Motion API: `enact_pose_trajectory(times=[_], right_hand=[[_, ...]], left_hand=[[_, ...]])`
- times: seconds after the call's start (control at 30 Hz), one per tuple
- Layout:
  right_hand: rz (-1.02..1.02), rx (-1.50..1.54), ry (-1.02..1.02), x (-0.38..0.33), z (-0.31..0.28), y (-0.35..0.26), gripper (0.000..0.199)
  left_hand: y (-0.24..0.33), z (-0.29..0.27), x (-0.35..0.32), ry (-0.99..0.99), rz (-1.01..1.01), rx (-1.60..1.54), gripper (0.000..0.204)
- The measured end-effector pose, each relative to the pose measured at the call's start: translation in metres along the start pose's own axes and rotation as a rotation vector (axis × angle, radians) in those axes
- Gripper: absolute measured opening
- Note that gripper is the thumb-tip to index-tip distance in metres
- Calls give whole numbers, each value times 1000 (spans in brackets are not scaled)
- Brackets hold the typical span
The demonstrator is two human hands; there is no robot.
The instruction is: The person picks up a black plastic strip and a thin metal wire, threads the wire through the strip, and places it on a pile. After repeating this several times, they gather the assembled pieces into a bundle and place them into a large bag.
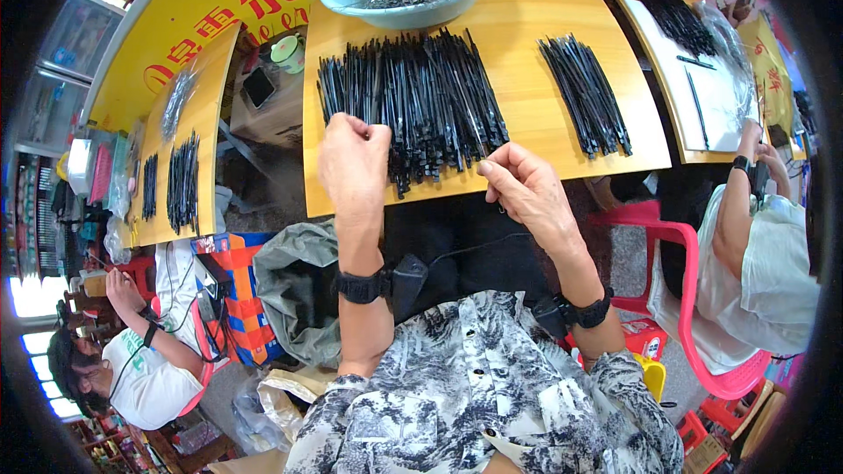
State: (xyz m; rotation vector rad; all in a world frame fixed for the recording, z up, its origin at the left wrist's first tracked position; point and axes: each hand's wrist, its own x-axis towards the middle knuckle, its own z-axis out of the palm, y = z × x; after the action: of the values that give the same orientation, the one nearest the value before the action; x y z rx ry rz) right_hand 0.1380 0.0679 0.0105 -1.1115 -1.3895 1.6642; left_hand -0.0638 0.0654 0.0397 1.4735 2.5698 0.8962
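Observation:
A broad pile of thin black strips that look like cable ties lies side by side on the wooden table. Over its left front edge, my left hand is closed, fingers curled in; whatever they hold is hidden. My right hand is at the pile's front right corner, thumb and forefinger pinched together. Anything in that pinch is too small to name. Farther right lies a smaller bundle of the same black strips, apart from both hands.
A light blue basin of wiry dark scraps stands at the table's far side. Co-workers sit left and right, at tables with more black strips. A phone lies on a low surface. A grey bag hangs by my left arm.

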Motion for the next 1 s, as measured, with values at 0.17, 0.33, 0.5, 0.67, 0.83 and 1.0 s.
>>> enact_pose_trajectory(times=[0.17, 0.33, 0.5, 0.67, 0.83, 1.0], right_hand=[[27, -4, -41, -1, 3, 1, 19], [-5, -6, -65, -1, 11, 4, 20], [55, 26, -50, -2, 12, 3, 18], [3, 56, 10, -4, 9, 12, 15], [-91, 134, 99, -7, 7, 15, 14], [-66, 317, 129, -11, 8, 8, 15]], left_hand=[[-17, -13, -22, -96, -195, -589, 18], [-25, -10, -64, -454, -413, -1307, 11], [-28, 9, -98, -654, -555, -1608, 13], [-25, 18, -110, -746, -642, -1669, 30], [-20, 20, -119, -732, -567, -1594, 22], [-18, 21, -109, -717, -406, -1629, 18]])
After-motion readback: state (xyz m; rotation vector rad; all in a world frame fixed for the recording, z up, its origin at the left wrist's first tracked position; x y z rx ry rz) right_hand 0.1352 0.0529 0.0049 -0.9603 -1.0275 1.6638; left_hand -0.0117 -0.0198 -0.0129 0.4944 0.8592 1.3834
